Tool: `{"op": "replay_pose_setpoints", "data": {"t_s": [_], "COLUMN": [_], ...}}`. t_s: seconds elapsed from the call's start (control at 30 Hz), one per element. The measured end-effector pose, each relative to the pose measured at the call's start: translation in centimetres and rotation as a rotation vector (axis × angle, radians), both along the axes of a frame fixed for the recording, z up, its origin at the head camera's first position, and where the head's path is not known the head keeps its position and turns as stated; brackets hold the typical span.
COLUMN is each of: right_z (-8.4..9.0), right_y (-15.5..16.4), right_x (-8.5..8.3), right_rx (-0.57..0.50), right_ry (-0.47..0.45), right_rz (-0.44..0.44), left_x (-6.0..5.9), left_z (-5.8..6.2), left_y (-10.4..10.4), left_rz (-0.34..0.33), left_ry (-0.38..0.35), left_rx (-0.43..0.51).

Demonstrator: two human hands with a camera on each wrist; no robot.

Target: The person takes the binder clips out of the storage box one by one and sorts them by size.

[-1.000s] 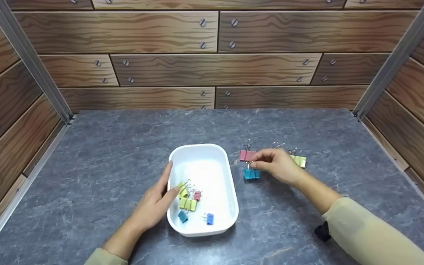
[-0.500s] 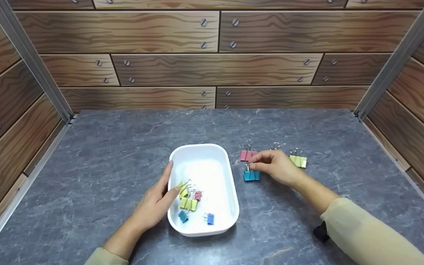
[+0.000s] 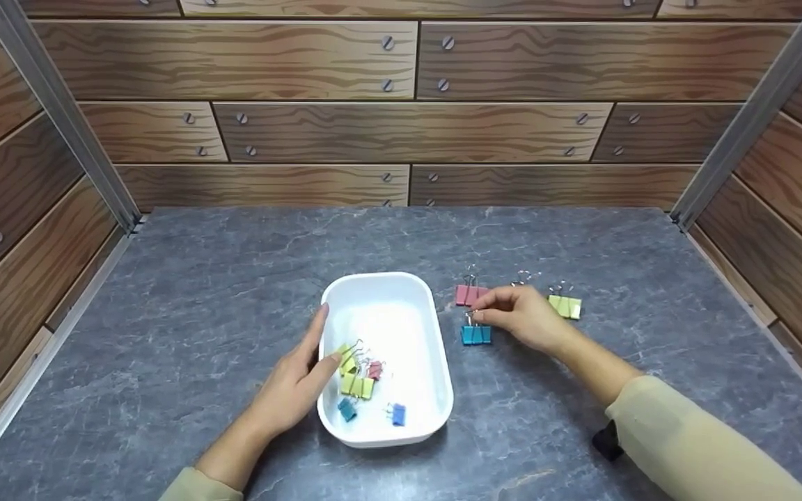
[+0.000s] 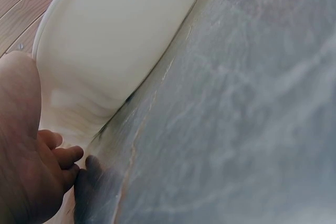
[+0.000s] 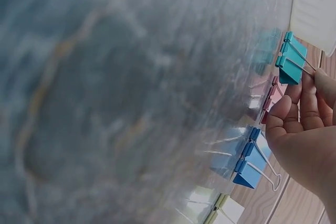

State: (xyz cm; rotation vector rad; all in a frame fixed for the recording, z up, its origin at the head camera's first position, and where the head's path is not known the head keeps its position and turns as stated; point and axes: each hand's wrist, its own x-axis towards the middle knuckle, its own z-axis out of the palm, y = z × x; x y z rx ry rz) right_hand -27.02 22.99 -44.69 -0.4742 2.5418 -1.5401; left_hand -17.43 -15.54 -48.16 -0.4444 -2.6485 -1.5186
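Note:
My right hand (image 3: pixel 523 316) pinches the wire handle of a teal binder clip (image 3: pixel 476 335) between thumb and fingertips. In the right wrist view the clip's teal body (image 5: pixel 291 64) stands upright, close over the tabletop. With the thumb over the rim and fingers along the outer wall, my left hand (image 3: pixel 286 390) holds the left side of a white tub (image 3: pixel 441 348). Several smaller clips lie in it: yellow ones (image 3: pixel 357 387), a pink one (image 3: pixel 374 369), a small teal one (image 3: pixel 347 410) and a blue one (image 3: pixel 398 415).
Behind the teal clip stands a pink binder clip (image 3: pixel 469 296). A yellow clip (image 3: pixel 566 307) is to the right. My right hand mostly hides a blue clip (image 5: pixel 253 161) in the head view. Wood-patterned walls (image 3: pixel 317 132) enclose the grey marbled table (image 3: pixel 234 257).
My right hand has drawn the teal clip slightly toward me, away from the pink clip. The left hand and tub have stayed put.

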Motion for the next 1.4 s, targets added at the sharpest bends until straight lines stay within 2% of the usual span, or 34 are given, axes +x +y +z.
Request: {"op": "replay_pose_setpoints", "data": {"t_s": [0.13, 0.53, 0.93, 1.17, 1.27, 1.4], "right_z": [0.0, -0.3, 0.1, 2.0, 3.3, 5.0], "right_y": [0.0, 0.0, 0.3, 0.1, -0.4, -1.9], "right_x": [0.0, -0.3, -0.3, -0.3, -0.2, 0.5], "right_rx": [0.008, 0.005, 0.002, 0.007, -0.06, -0.167], "right_ry": [-0.003, -0.029, -0.053, 0.053, 0.105, 0.138], "right_rz": [-0.004, 0.012, -0.019, -0.097, -0.12, -0.098], "left_x": [0.0, 0.2, 0.1, 0.0, 0.0, 0.0], "left_z": [-0.1, 0.0, -0.1, -0.1, 0.0, 0.2], "left_y": [0.0, -0.1, 0.1, 0.1, 0.1, 0.1], "left_rz": [-0.005, -0.002, 0.0, -0.008, -0.002, -0.005], "left_ry": [0.016, -0.019, 0.017, 0.026, 0.02, 0.017], "left_rx": [0.006, 0.012, -0.002, 0.002, -0.002, 0.006]}}
